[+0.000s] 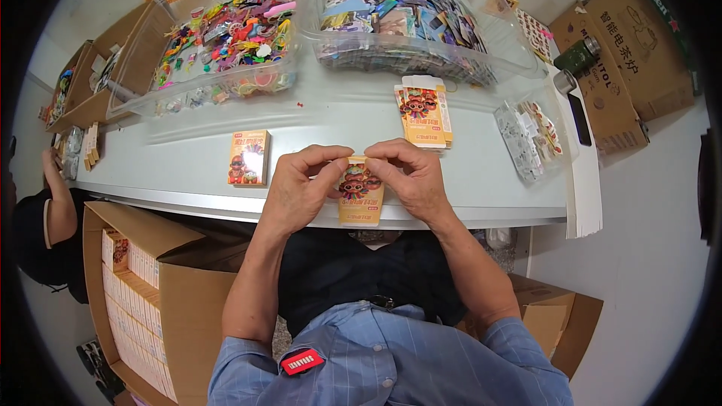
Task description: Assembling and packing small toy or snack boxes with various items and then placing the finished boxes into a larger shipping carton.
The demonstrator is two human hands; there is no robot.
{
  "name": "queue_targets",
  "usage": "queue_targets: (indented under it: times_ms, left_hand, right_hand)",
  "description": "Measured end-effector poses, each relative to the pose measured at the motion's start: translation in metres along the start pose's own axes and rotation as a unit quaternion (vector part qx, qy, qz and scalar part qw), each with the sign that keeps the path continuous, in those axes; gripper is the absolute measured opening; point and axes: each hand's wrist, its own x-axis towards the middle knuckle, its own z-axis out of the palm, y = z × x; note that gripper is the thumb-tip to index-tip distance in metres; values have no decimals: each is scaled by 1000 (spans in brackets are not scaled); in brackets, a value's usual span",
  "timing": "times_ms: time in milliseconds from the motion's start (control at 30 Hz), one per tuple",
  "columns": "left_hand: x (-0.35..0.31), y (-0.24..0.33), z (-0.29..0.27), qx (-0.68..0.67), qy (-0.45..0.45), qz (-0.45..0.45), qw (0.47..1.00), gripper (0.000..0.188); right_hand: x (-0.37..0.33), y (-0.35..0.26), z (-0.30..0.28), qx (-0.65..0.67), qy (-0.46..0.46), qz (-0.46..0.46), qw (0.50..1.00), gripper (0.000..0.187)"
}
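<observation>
Between my two hands, at the table's front edge, is a small yellow-orange cardboard box (362, 199) with cartoon figures on it. My left hand (304, 180) pinches its far end from the left, thumb and forefinger together. From the right, my right hand (410, 177) pinches the same end; the fingertips nearly meet there. What the fingers do at the flap is partly hidden. To the left stands a similar box (249, 158), which looks closed. Beyond my right hand lies a small stack of flat box blanks (425, 114) in the same print.
Clear plastic bins of colourful small toys (233, 45) and shiny cards (406, 19) line the back. A clear tray of small packets (530, 139) sits right, near a phone (579, 120). A carton of packed boxes (135, 293) stands lower left. Another person's arm (60, 199) shows at far left.
</observation>
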Motion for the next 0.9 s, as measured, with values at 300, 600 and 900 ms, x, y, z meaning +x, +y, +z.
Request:
queue_targets:
  times_ms: [300,600,900]
  left_hand:
    - [-11,-5,3,26,-1,75,997,19]
    - [-14,-29,1,7,-20,122,992,25]
    - [-30,-7,3,115,-8,244,963,27]
  right_hand:
    - [-3,-13,-3,-6,-31,-4,999,14]
    - [0,-15,-10,-120,-114,-119,979,23]
    - [-21,-50,-18,-171,-93,-50,980,34]
